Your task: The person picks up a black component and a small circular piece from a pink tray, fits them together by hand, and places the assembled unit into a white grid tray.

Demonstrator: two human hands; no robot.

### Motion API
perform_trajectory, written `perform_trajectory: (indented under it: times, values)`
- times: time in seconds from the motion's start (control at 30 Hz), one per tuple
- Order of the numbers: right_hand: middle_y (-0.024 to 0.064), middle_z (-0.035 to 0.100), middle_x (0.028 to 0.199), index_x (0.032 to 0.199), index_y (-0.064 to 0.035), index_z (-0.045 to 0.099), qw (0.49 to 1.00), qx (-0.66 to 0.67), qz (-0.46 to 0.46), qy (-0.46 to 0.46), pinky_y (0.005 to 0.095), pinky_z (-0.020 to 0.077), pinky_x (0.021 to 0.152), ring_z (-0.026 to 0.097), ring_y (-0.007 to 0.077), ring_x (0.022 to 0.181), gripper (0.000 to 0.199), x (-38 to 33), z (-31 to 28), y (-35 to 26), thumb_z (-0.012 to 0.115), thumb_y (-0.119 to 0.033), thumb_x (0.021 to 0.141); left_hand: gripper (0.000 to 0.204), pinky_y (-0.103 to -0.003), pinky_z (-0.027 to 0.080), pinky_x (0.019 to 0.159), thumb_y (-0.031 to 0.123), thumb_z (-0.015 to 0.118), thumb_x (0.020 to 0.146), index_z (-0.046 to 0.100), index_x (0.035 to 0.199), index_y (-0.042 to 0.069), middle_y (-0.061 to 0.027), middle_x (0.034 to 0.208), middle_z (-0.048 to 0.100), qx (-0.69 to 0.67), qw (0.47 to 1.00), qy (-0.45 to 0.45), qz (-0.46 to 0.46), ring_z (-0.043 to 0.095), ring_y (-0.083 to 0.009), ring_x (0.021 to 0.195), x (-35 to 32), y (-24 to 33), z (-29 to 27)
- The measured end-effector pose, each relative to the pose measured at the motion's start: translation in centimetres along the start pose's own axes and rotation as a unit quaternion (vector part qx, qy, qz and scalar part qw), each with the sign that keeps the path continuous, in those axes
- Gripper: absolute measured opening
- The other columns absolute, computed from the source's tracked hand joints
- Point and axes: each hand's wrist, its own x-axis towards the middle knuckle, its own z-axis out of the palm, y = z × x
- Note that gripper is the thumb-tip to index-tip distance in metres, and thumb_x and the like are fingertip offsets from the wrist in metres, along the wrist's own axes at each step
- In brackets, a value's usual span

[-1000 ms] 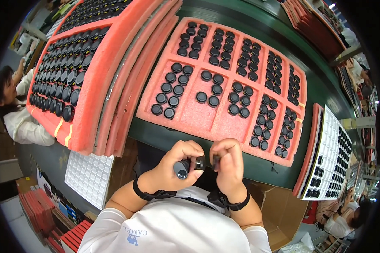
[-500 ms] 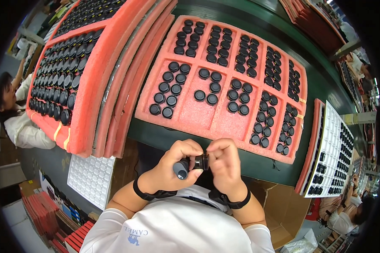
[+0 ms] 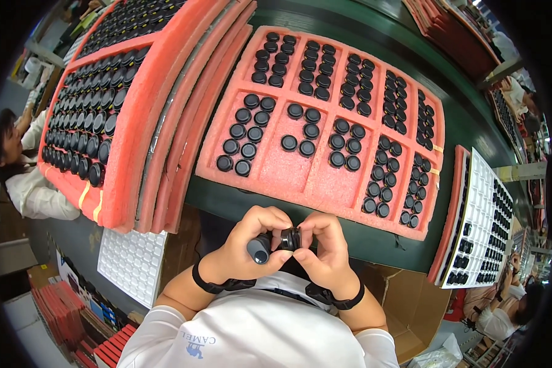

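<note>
My left hand (image 3: pixel 245 245) and my right hand (image 3: pixel 326 248) meet close to my chest, below the table edge. Between their fingertips sits a small black round cap-like part (image 3: pixel 290 238). My left hand also holds a dark cylindrical piece (image 3: pixel 259 249) with its round end facing the camera. Just beyond my hands lies a pink foam tray (image 3: pixel 288 178) with several black round parts (image 3: pixel 246 134) standing in its recessed compartments; the middle near compartment holds few.
A stack of pink foam trays (image 3: pixel 135 153) packed with black parts leans at the left. A white gridded tray (image 3: pixel 481 214) with black parts lies at the right on the dark green table (image 3: pixel 374 239). Another white grid tray (image 3: pixel 132 260) and cardboard boxes sit below. Other people work at left and lower right.
My hands have stayed together near my chest, with only small finger movements around the black parts.
</note>
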Motion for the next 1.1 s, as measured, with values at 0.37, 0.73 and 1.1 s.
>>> perform_trajectory:
  times: [0.37,0.73,1.1]
  values:
    - [0.0102,0.053,0.093,0.101,0.0003,0.055,0.974,-0.199,-0.096,0.043,0.0308,0.0408,0.080,0.050,0.0209,0.088,0.026,-0.5,-1.9,-0.8,0.067,-0.007,0.079,0.038,-0.022,0.041,0.063,0.013,0.068,0.082,0.049,0.112,-0.003,-0.0078,0.090,0.054,0.003,0.991,0.018,-0.130,0.045,-0.0067,0.065,1.0,0.6,0.8]
    - [0.0091,0.056,0.097,0.098,-0.0011,0.057,0.798,-0.502,-0.046,0.329,0.0275,0.0435,0.078,0.053,0.0176,0.086,0.024,-10.5,-11.8,-7.6,0.066,-0.001,0.076,0.037,-0.021,0.038,0.061,0.022,0.070,0.081,0.051,0.102,-0.001,-0.0082,0.091,0.055,0.008,0.987,0.021,-0.159,0.045,-0.0066,0.064,0.0,-1.1,0.2]
    - [0.0038,0.061,0.091,0.107,0.0025,0.057,0.580,-0.521,0.104,0.618,0.0224,0.0461,0.073,0.057,0.0095,0.079,0.024,-29.1,-30.1,-12.5,0.061,-0.006,0.085,0.028,-0.020,0.038,0.061,0.018,0.068,0.081,0.052,0.095,0.000,-0.0076,0.087,0.054,0.035,0.984,0.002,-0.174,0.046,-0.0065,0.064,0.3,-1.1,0.6]
